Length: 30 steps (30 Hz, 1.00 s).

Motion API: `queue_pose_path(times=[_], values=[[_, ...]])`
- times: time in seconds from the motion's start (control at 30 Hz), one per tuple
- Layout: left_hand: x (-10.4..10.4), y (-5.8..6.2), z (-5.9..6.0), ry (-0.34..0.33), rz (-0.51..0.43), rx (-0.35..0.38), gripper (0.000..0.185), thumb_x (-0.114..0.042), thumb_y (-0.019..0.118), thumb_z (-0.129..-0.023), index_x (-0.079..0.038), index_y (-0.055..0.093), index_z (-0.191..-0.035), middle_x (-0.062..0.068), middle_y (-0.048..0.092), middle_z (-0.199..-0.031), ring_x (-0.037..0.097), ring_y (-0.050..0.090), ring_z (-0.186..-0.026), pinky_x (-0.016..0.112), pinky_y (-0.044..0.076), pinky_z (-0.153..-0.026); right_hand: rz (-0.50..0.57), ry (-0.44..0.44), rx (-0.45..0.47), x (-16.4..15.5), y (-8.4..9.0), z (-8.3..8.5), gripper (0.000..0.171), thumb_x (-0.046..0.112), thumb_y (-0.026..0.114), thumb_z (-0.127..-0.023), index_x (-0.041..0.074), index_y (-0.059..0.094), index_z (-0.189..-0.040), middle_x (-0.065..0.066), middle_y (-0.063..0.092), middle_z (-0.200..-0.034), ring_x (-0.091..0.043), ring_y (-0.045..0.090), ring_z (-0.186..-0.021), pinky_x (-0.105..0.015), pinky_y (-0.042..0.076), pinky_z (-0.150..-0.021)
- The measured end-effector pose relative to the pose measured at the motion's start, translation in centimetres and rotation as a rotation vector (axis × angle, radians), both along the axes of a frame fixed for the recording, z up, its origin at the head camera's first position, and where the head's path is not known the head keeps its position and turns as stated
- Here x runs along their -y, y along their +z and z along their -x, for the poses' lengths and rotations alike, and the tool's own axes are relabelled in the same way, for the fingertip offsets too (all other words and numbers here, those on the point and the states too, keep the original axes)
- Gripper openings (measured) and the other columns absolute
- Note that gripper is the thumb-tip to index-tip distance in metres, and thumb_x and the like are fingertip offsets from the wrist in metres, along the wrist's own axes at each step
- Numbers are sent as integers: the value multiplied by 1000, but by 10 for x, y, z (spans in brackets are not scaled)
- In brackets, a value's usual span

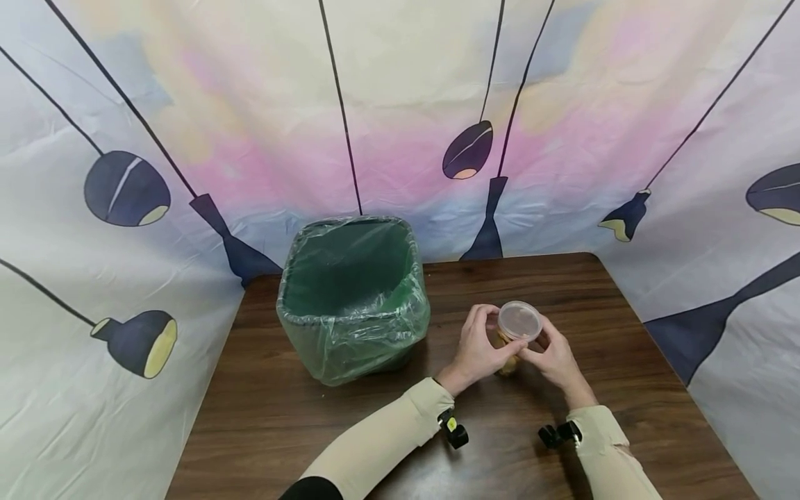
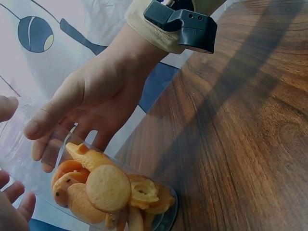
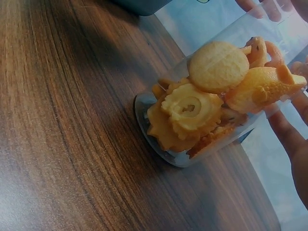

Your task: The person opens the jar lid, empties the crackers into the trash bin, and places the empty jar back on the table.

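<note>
Clear plastic, the cookie jar (image 1: 519, 321) was at three o'clock from the bin (image 1: 362, 347), my left hand (image 1: 480, 351) and right hand (image 1: 553, 355) holding its top; it seemed light, slick, its cookies (image 3: 219, 67) breakable, best gripped mid-wall.

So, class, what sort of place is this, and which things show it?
Probably an indoor recording corner: a lamp-printed backdrop hangs behind a wood-grain table, and two black wrist-worn devices look like small cameras.
</note>
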<state>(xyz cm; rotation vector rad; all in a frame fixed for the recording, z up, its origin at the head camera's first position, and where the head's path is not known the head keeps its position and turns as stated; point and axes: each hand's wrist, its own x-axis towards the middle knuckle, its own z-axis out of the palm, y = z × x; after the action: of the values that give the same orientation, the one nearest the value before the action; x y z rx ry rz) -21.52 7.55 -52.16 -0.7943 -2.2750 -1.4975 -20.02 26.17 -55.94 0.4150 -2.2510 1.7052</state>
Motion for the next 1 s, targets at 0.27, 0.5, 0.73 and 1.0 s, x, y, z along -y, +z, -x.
queue_pose_path(times=[0.27,0.5,0.73,1.0], values=[[-3,-1,-3,27,-27,8,59,-34,82,-78,-5,51,-119,6,52,-114,14,58,-103,25,51,-88,1,13,0,4,9,-3,66,-16,73,-75,-12,45,-135,-35,51,-125,-6,54,-114,-12,43,-91],[-8,-4,-7,82,-33,-1,59,-37,82,-77,-7,50,-117,5,51,-111,13,56,-98,20,49,-87,-27,-13,18,0,-1,0,67,-15,74,-75,-10,45,-136,-34,52,-127,-4,53,-113,-10,43,-90],[-10,-4,-8,94,-45,-2,60,-36,82,-77,-5,50,-117,6,51,-110,14,56,-99,24,51,-86,-27,-21,17,2,2,-1,67,-17,73,-75,-11,45,-135,-35,52,-127,-12,54,-114,-10,43,-90],[1,-2,3,-7,-75,-26,61,-29,85,-74,-2,50,-116,11,54,-111,21,59,-101,26,53,-84,-37,-27,41,1,1,-1,69,-14,75,-75,-9,44,-137,-33,52,-130,-26,54,-116,-10,43,-91]])
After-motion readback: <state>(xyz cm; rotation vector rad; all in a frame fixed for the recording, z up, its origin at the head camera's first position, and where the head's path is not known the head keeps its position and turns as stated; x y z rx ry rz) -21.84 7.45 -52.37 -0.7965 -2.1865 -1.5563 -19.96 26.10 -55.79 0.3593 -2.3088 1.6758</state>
